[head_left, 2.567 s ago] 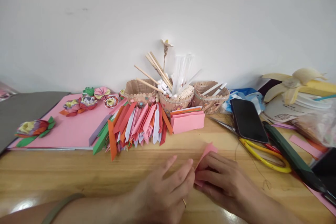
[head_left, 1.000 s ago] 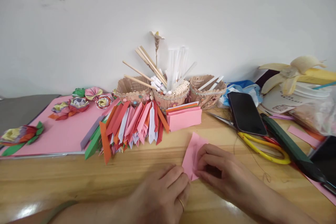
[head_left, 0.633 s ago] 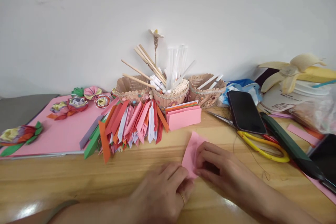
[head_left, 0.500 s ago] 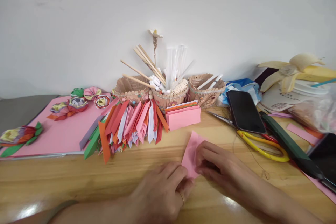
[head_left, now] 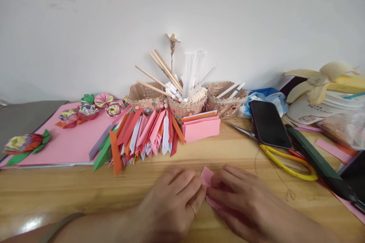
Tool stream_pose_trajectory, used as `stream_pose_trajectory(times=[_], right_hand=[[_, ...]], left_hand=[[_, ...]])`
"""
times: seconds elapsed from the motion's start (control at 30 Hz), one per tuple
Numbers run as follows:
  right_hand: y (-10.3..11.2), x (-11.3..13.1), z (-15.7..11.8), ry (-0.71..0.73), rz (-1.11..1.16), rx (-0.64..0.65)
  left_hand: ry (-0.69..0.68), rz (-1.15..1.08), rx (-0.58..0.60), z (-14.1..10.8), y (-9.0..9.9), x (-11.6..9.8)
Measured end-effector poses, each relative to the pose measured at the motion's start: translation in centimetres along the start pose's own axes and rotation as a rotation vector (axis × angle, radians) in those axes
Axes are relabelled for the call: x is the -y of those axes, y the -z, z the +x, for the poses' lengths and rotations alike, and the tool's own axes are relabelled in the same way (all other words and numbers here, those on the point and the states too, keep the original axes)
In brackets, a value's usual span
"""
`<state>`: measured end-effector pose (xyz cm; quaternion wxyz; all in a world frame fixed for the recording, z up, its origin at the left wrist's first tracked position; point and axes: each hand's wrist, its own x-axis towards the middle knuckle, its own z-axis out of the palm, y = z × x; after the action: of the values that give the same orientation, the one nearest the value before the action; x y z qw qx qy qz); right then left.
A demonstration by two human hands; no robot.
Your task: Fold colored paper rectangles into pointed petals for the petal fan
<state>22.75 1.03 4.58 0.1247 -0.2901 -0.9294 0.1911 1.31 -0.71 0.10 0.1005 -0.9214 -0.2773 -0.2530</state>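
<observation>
One pink paper (head_left: 207, 175) sits between left fingers (head_left: 194, 186) and right fingers (head_left: 224, 196), both curled in, holding it.

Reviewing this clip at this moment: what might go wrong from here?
1. The left hand and right hand hide much of the pink paper, so a crooked crease might go unnoticed.

2. The folded strips are bunched loosely ahead of the left hand; a forward sweep could scatter them.

3. The yellow-handled scissors lie beyond the right hand; reaching that way might knock them.
</observation>
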Motion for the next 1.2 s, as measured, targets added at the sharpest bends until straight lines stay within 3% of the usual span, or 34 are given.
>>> stream_pose_trajectory(times=[0.1, 0.3, 0.47, 0.63, 0.77, 0.93, 1.2], right_hand=[[-0.2, -0.1, 0.0, -0.039, 0.103, 0.089], [-1.6, -1.9, -0.4, -0.318, 0.081, -0.208], [-2.2, -1.9, -0.4, -0.439, 0.14, -0.126], [-2.3, -1.3, -0.1, -0.503, 0.137, -0.162], [-2.7, -1.5, -0.2, -0.434, 0.067, -0.192], [-2.9, -1.8, -0.5, -0.221, 0.005, -0.23], [-2.4, -1.9, -0.9, -0.019, -0.092, -0.202]], left_hand=[[-0.03, -0.018, -0.011, 0.0, 0.0, 0.1], [-0.06, 0.005, -0.004, 0.1, 0.0, 0.1], [-0.084, -0.03, -0.04, 0.3, 0.0, 0.5], [-0.113, -0.115, 0.0, 0.9, 0.2, 1.4], [-0.148, -0.099, -0.007, 0.8, 0.3, 1.9], [-0.176, 0.001, 0.032, 0.5, 0.3, 1.7], [-0.15, -0.028, 0.017, 0.5, 0.0, 1.9]])
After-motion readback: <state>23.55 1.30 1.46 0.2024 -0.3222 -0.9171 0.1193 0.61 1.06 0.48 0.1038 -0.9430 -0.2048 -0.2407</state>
